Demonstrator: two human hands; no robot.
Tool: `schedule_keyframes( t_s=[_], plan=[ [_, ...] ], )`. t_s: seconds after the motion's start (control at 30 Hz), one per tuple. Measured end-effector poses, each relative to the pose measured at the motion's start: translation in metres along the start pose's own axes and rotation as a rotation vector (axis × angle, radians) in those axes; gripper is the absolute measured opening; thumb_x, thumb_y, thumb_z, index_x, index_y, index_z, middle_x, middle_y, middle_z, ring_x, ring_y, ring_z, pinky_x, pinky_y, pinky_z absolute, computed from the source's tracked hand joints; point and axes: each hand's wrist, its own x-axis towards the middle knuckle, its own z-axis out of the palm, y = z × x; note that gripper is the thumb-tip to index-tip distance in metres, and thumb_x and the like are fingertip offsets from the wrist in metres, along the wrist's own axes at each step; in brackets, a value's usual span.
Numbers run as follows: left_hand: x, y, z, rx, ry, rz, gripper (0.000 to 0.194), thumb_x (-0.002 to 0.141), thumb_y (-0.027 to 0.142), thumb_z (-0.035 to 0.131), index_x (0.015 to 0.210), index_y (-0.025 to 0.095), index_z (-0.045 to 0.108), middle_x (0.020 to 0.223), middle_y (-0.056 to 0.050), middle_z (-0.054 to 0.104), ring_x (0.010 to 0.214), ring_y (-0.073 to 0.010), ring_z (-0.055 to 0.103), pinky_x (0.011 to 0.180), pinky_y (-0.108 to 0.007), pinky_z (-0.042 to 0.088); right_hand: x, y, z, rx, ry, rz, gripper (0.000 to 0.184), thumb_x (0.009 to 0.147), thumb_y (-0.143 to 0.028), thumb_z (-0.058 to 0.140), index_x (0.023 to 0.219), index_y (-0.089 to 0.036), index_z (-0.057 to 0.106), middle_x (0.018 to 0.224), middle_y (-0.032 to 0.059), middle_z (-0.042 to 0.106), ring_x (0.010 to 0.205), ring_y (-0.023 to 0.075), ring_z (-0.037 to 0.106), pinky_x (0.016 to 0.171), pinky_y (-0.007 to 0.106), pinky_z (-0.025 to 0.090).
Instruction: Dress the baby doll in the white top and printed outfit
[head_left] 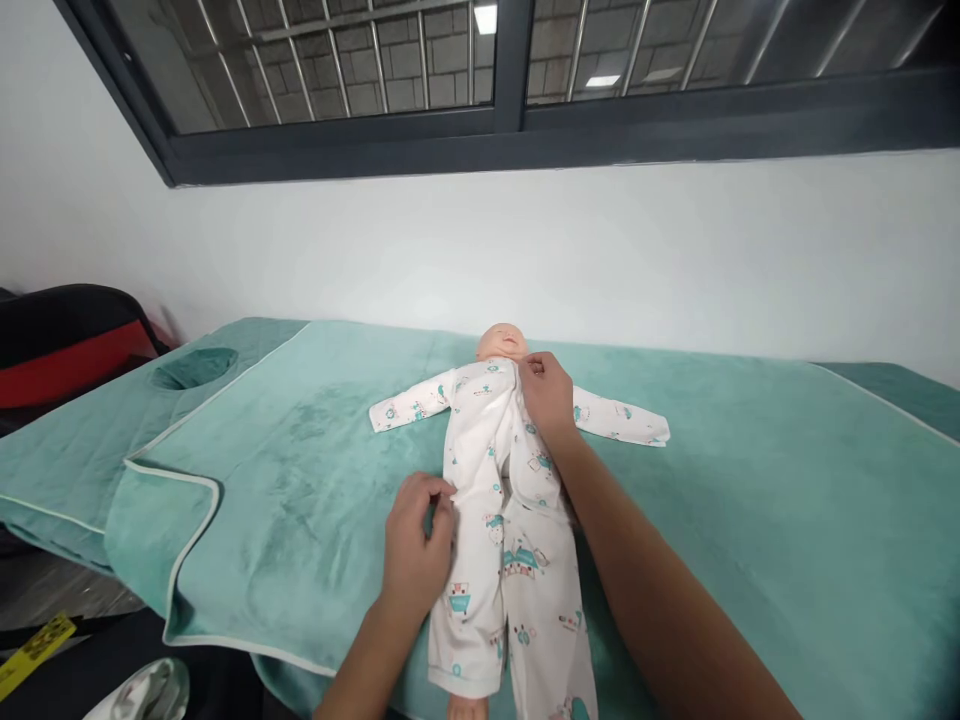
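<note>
A baby doll lies face up, dressed in a white baby romper printed with small teal pictures. Its sleeves stretch out to both sides, and one bare foot shows below a leg cuff. My right hand is at the neckline beside the doll's chin, thumb and fingers pinched on the cloth there. Lower down, at the romper's left edge near the hip, my left hand has its thumb and forefinger closed on the fabric edge. The front panels meet unevenly down the middle. My fingers hide any fastening at the collar.
A teal plush cover with pale piping lies under the doll, over a padded bed with a round hole. Behind are a white wall and a dark-framed window. A black and red bag stands at left.
</note>
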Motion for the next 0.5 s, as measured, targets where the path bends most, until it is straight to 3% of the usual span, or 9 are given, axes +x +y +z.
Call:
schedule_keyframes(
  t_s=[0.13, 0.2, 0.3, 0.4, 0.43, 0.47, 0.5],
  plan=[
    [0.052, 0.001, 0.003, -0.137, 0.016, -0.164, 0.019, 0.092, 0.031, 0.048, 0.093, 0.021, 0.065, 0.095, -0.003, 0.066, 0.09, -0.0182, 0.059, 0.079, -0.028, 0.044, 0.008, 0.009, -0.006, -0.043, -0.048, 0.03, 0.013, 0.078, -0.033, 0.051, 0.085, -0.022, 0.057, 0.084, 0.0012, 0.063, 0.079, 0.0188, 0.057, 0.071, 0.03, 0.04],
    [0.083, 0.007, 0.008, -0.131, -0.051, -0.174, 0.02, 0.09, 0.03, 0.052, 0.099, 0.022, 0.068, 0.104, -0.003, 0.068, 0.098, -0.0191, 0.06, 0.084, -0.029, 0.044, 0.008, 0.007, -0.01, -0.1, -0.118, 0.026, 0.014, 0.078, -0.035, 0.053, 0.084, -0.023, 0.056, 0.087, 0.0014, 0.063, 0.081, 0.0193, 0.058, 0.072, 0.031, 0.04],
    [0.11, 0.028, 0.012, -0.116, -0.251, -0.149, 0.021, 0.089, 0.035, 0.055, 0.092, 0.022, 0.071, 0.101, -0.002, 0.071, 0.095, -0.0187, 0.062, 0.084, -0.028, 0.043, 0.007, -0.002, -0.014, -0.15, -0.197, 0.056, 0.023, 0.077, -0.044, 0.057, 0.086, -0.023, 0.051, 0.088, 0.0017, 0.064, 0.079, 0.0196, 0.058, 0.069, 0.03, 0.04],
    [0.116, 0.053, 0.01, -0.237, -0.674, -0.134, 0.035, 0.092, 0.045, 0.049, 0.082, 0.021, 0.072, 0.082, -0.002, 0.072, 0.075, -0.0156, 0.064, 0.068, -0.026, 0.045, 0.01, -0.01, -0.017, -0.242, -0.239, 0.082, 0.035, 0.077, -0.055, 0.057, 0.086, -0.023, 0.046, 0.087, 0.0038, 0.063, 0.077, 0.0212, 0.057, 0.064, 0.03, 0.039],
    [0.118, 0.058, 0.011, -0.29, -0.75, -0.143, 0.037, 0.093, 0.046, 0.047, 0.082, 0.02, 0.072, 0.079, -0.003, 0.071, 0.07, -0.0146, 0.063, 0.063, -0.025, 0.044, 0.012, -0.012, -0.016, -0.288, -0.264, 0.081, 0.037, 0.077, -0.057, 0.056, 0.085, -0.023, 0.045, 0.086, 0.0048, 0.062, 0.077, 0.0221, 0.057, 0.063, 0.031, 0.038],
    [0.122, 0.06, 0.013, -0.331, -0.754, -0.158, 0.037, 0.093, 0.046, 0.047, 0.083, 0.02, 0.072, 0.078, -0.003, 0.07, 0.065, -0.0134, 0.061, 0.058, -0.024, 0.043, 0.015, -0.013, -0.016, -0.337, -0.291, 0.08, 0.037, 0.078, -0.058, 0.055, 0.083, -0.023, 0.044, 0.085, 0.0058, 0.062, 0.078, 0.023, 0.057, 0.063, 0.031, 0.037],
    [0.129, 0.06, 0.017, -0.354, -0.682, -0.179, 0.035, 0.092, 0.045, 0.048, 0.084, 0.02, 0.071, 0.077, -0.003, 0.07, 0.062, -0.0123, 0.059, 0.055, -0.023, 0.042, 0.018, -0.014, -0.015, -0.384, -0.318, 0.082, 0.036, 0.08, -0.058, 0.053, 0.081, -0.023, 0.044, 0.084, 0.0068, 0.061, 0.078, 0.0238, 0.056, 0.063, 0.031, 0.037]
  ],
)
